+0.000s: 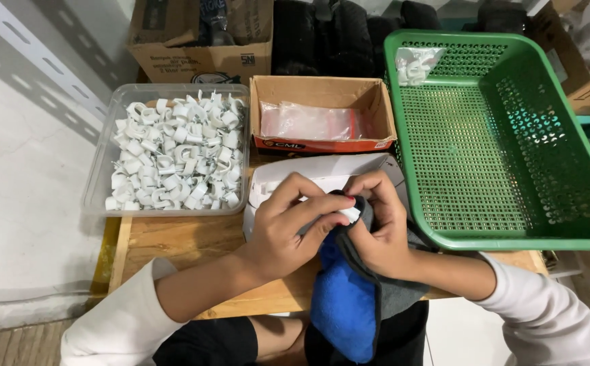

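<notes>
My left hand and my right hand meet over the front of a wooden table. Between their fingertips sits a small white plastic clip, wrapped partly in a blue and grey cloth that hangs down toward my lap. The right hand cups the cloth around the clip, and the left hand's fingers pinch it from the other side. Just behind my hands lies a white box.
A clear plastic tub at the left holds several white clips. A small cardboard box contains clear plastic bags. A green mesh basket at the right has a bag of clips in its far corner. More boxes stand behind.
</notes>
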